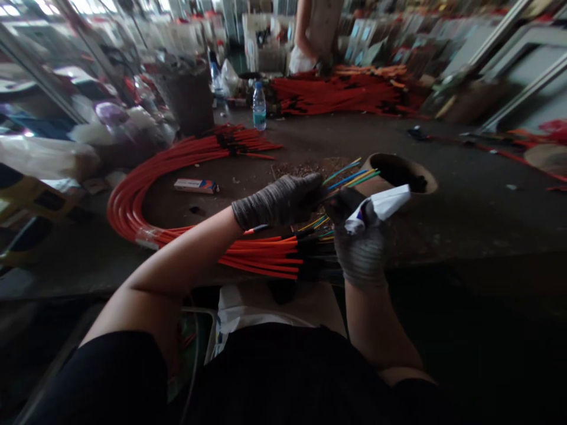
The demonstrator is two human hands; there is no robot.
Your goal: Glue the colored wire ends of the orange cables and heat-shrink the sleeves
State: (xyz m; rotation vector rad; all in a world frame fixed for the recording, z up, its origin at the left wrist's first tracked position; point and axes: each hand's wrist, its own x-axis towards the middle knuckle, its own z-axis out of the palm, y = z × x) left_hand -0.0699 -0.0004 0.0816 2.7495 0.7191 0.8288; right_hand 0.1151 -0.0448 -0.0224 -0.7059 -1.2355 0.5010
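A dark grey knitted glove covers my left hand (283, 199), whose fingers are closed around a cable end. Thin blue, yellow and green wires (352, 179) fan out from it to the right. My right hand (361, 245), gloved too, grips a white squeeze tube (390, 202) with its flattened end pointing up and right. Its fingertips are close to the wires; whether they touch is too dark to tell. Just below both hands lies a bundle of orange cables (266, 257) with black sleeves and more coloured wire ends, curving round to the left.
Behind the hands stands a round brown cardboard ring or tub (427, 177). A small white-and-blue box (196, 186) lies inside the cable loop. Farther back are a water bottle (259, 106), a dark bucket (186, 94), a heap of orange cables (336, 94) and another person (316, 29).
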